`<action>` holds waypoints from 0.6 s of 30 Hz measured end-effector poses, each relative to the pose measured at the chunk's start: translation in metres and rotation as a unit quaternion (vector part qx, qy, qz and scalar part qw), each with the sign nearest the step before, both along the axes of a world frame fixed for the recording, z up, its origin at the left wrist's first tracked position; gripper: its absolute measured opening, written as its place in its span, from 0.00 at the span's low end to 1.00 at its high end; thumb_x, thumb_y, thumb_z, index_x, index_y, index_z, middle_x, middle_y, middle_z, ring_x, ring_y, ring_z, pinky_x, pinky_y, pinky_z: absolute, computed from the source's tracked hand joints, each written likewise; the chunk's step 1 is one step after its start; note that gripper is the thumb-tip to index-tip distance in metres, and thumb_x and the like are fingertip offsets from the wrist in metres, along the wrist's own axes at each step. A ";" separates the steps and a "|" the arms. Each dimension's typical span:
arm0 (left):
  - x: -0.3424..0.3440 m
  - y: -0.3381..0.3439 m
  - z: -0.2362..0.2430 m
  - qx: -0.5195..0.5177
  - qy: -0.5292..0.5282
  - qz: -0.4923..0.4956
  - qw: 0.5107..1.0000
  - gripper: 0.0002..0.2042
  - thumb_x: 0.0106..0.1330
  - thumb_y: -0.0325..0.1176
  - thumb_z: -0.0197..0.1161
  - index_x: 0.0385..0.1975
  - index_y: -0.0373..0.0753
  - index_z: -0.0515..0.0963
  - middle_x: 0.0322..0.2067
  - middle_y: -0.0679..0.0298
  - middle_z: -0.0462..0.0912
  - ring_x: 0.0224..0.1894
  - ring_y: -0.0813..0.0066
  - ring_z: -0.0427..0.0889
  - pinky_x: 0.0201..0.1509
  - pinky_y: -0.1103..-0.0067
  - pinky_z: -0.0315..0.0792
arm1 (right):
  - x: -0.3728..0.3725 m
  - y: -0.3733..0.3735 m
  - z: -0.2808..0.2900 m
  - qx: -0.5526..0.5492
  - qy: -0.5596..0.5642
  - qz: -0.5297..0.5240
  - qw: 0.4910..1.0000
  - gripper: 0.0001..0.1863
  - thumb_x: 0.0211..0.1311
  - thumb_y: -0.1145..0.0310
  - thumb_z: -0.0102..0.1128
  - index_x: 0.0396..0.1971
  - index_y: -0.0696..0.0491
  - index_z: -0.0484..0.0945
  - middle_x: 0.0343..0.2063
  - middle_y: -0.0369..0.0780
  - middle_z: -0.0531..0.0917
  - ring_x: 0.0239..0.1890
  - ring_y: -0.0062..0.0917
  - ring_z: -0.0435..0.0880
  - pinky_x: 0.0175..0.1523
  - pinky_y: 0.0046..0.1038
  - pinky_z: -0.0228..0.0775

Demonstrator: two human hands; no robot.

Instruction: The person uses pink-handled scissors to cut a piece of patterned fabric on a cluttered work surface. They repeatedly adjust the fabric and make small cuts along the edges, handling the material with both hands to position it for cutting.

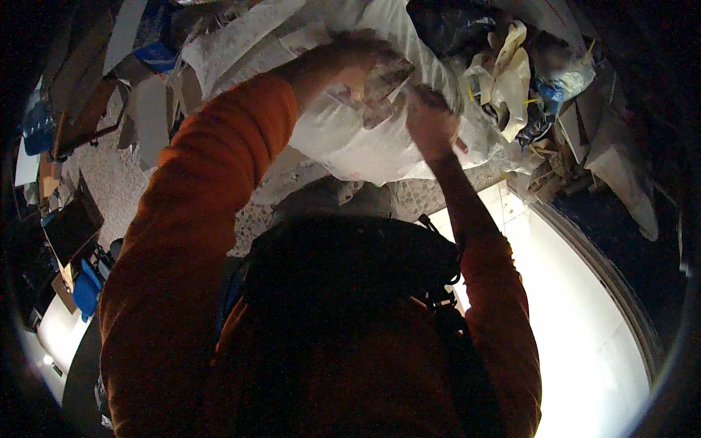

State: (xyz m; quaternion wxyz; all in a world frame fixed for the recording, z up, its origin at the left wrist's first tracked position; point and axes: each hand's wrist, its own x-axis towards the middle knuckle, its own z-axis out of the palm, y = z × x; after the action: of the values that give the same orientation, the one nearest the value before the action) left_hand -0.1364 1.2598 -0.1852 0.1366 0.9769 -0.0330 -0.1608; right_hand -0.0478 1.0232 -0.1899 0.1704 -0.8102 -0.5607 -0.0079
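A big white woven sack point(365, 150) bulges in front of me at the top middle. My left hand point(361, 62), blurred by motion, reaches over it from the left. At its fingers is a crumpled, partly see-through brownish wrapper point(383, 91), which seems gripped in them. To the right, my right hand point(432, 124) is closed in a fist on gathered material of the sack, near its upper right side. A small reddish bit point(461, 145) shows beside the right wrist; what it is cannot be made out.
Loose rubbish, with a crumpled cream-coloured sheet point(511, 80) and a blue-and-clear plastic bag point(569, 84), lies right of the sack. Cardboard pieces point(150, 117) stand at the left on a pebbled floor point(109, 182). Bright white flooring point(584, 328) lies at lower right, bordered by a dark edge.
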 end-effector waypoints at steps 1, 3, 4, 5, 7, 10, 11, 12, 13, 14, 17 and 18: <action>-0.001 -0.005 0.008 0.014 0.000 0.000 1.000 0.57 0.27 0.42 0.82 0.70 0.53 0.65 0.65 0.58 0.71 0.65 0.51 0.70 0.70 0.58 0.65 | -0.009 -0.003 0.005 0.004 -0.005 0.014 1.000 0.14 0.60 0.64 0.62 0.46 0.43 0.83 0.40 0.38 0.86 0.42 0.36 0.86 0.44 0.36 0.81; -0.001 -0.007 0.018 0.032 -0.005 0.003 0.999 0.57 0.26 0.42 0.82 0.70 0.53 0.65 0.66 0.59 0.70 0.65 0.51 0.69 0.70 0.59 0.66 | 0.000 0.001 0.012 -0.038 0.028 -0.013 0.999 0.13 0.61 0.64 0.61 0.46 0.42 0.83 0.42 0.37 0.86 0.43 0.33 0.87 0.43 0.37 0.82; -0.003 -0.008 0.019 0.034 -0.008 0.006 0.999 0.57 0.26 0.42 0.82 0.70 0.53 0.65 0.66 0.59 0.69 0.65 0.52 0.69 0.70 0.59 0.66 | 0.014 0.005 0.008 -0.048 0.030 -0.033 0.998 0.14 0.60 0.63 0.61 0.46 0.40 0.83 0.43 0.36 0.87 0.44 0.32 0.87 0.44 0.36 0.82; -0.004 -0.010 0.020 0.036 -0.012 0.009 0.999 0.58 0.26 0.42 0.82 0.70 0.53 0.65 0.66 0.59 0.69 0.66 0.52 0.69 0.70 0.59 0.66 | 0.024 0.009 0.003 -0.058 0.032 -0.052 0.996 0.14 0.60 0.63 0.61 0.46 0.39 0.84 0.44 0.35 0.87 0.44 0.30 0.87 0.44 0.36 0.83; 0.004 -0.006 0.011 0.025 0.026 -0.002 0.999 0.59 0.26 0.41 0.82 0.71 0.52 0.64 0.67 0.59 0.68 0.67 0.52 0.68 0.71 0.60 0.65 | 0.008 0.009 -0.002 -0.073 0.010 -0.056 0.996 0.13 0.60 0.65 0.62 0.45 0.41 0.84 0.46 0.36 0.86 0.45 0.32 0.86 0.43 0.37 0.82; 0.006 -0.007 0.014 0.010 0.033 -0.002 0.999 0.59 0.26 0.39 0.82 0.72 0.51 0.63 0.67 0.57 0.68 0.67 0.52 0.68 0.72 0.61 0.64 | -0.008 -0.007 0.014 -0.024 0.038 0.005 0.999 0.08 0.61 0.70 0.61 0.40 0.48 0.82 0.43 0.39 0.85 0.44 0.35 0.85 0.41 0.38 0.80; 0.005 -0.008 0.018 0.005 0.028 0.000 1.000 0.59 0.26 0.38 0.82 0.72 0.51 0.63 0.66 0.57 0.69 0.67 0.52 0.68 0.72 0.61 0.64 | 0.003 -0.002 0.013 0.007 0.052 -0.019 0.998 0.08 0.61 0.70 0.62 0.40 0.47 0.82 0.42 0.39 0.85 0.44 0.36 0.85 0.41 0.38 0.80; 0.000 -0.007 0.013 -0.017 0.020 0.008 1.000 0.59 0.26 0.37 0.82 0.72 0.51 0.63 0.66 0.57 0.69 0.67 0.52 0.68 0.71 0.60 0.65 | 0.016 0.005 0.012 0.038 0.067 -0.037 0.996 0.08 0.61 0.69 0.62 0.40 0.46 0.82 0.41 0.38 0.85 0.44 0.36 0.85 0.41 0.38 0.80; -0.004 -0.002 0.005 -0.034 0.014 0.015 0.999 0.59 0.26 0.36 0.82 0.72 0.52 0.63 0.66 0.57 0.69 0.66 0.52 0.68 0.71 0.60 0.65 | 0.023 0.014 0.016 0.072 0.083 -0.055 0.992 0.08 0.61 0.69 0.63 0.40 0.46 0.83 0.41 0.38 0.85 0.43 0.36 0.86 0.41 0.38 0.80; -0.006 0.003 -0.004 -0.052 0.007 0.022 0.998 0.60 0.26 0.35 0.81 0.72 0.52 0.63 0.66 0.57 0.70 0.66 0.52 0.69 0.71 0.60 0.66 | 0.025 0.018 0.021 0.034 0.138 -0.082 0.986 0.06 0.62 0.67 0.62 0.38 0.45 0.83 0.37 0.37 0.85 0.40 0.37 0.86 0.40 0.37 0.79; -0.004 -0.004 0.000 0.018 -0.010 0.012 1.000 0.60 0.25 0.35 0.81 0.72 0.53 0.63 0.66 0.57 0.70 0.66 0.52 0.69 0.71 0.60 0.66 | 0.000 0.006 -0.007 -0.028 0.024 -0.039 0.999 0.05 0.64 0.66 0.60 0.37 0.46 0.83 0.36 0.38 0.85 0.37 0.38 0.86 0.39 0.38 0.79; -0.001 -0.004 0.000 0.009 0.003 0.015 1.000 0.60 0.25 0.36 0.82 0.72 0.53 0.62 0.67 0.57 0.69 0.66 0.52 0.68 0.71 0.60 0.65 | -0.012 0.005 0.019 -0.027 0.074 -0.012 0.997 0.05 0.64 0.65 0.60 0.37 0.46 0.83 0.36 0.37 0.85 0.37 0.38 0.85 0.39 0.38 0.79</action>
State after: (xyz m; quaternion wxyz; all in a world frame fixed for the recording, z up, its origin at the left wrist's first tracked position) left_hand -0.1377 1.2554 -0.1848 0.1304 0.9780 -0.0166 -0.1620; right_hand -0.0597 1.0278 -0.1711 0.1897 -0.8193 -0.5372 0.0650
